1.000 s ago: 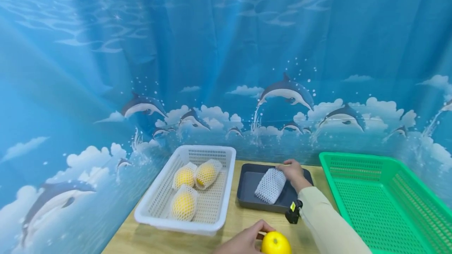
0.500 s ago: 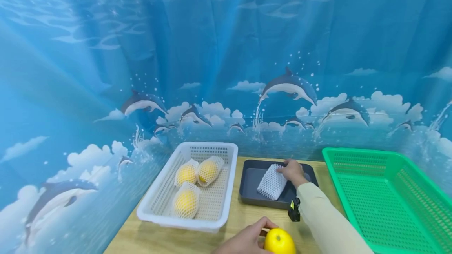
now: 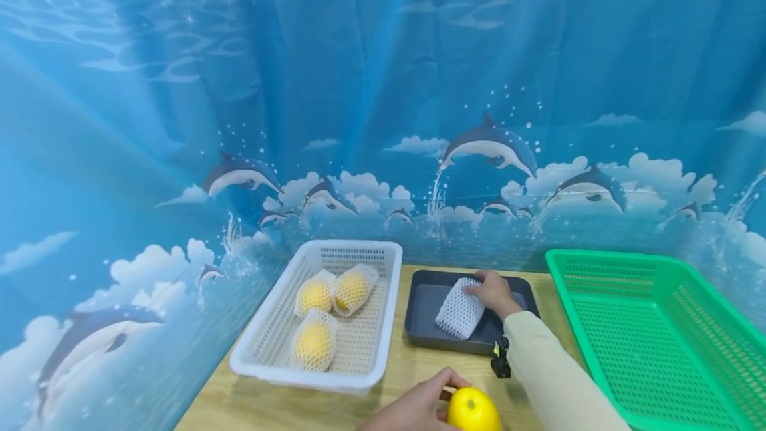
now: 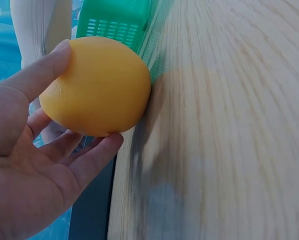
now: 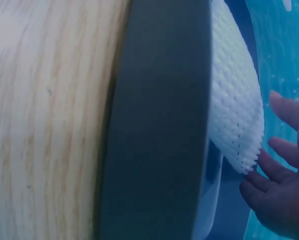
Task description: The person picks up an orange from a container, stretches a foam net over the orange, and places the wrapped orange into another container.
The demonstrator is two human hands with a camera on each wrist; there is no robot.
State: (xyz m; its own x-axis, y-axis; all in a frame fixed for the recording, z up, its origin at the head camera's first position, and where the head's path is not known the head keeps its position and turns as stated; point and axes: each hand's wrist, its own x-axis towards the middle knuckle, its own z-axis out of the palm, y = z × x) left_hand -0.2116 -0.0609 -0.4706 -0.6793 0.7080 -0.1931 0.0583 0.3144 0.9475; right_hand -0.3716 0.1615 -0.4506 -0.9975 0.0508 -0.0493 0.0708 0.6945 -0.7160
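My left hand [image 3: 413, 404] grips a round yellow fruit [image 3: 473, 410] near the table's front edge. In the left wrist view the fruit [image 4: 97, 86] sits between thumb and fingertips, low over the wood. A white foam fruit net [image 3: 461, 308] lies flat and slanted in the dark grey tray [image 3: 421, 334]. My right hand [image 3: 495, 292] is at the upper right end of the net. Seen from the right wrist, the fingers [image 5: 277, 167] are spread loosely at the tip of the net [image 5: 234, 95], with the thumb apart from it.
A white basket [image 3: 383, 351] on the left holds three yellow fruits in foam nets [image 3: 314, 344]. A large green basket [image 3: 604, 351] stands at the right, past my right forearm. A blue dolphin curtain [image 3: 383, 85] hangs behind the wooden table [image 3: 230, 404].
The head view has shifted slightly. My right hand has slid a little left over the end of the net. The left hand keeps the fruit in about the same place.
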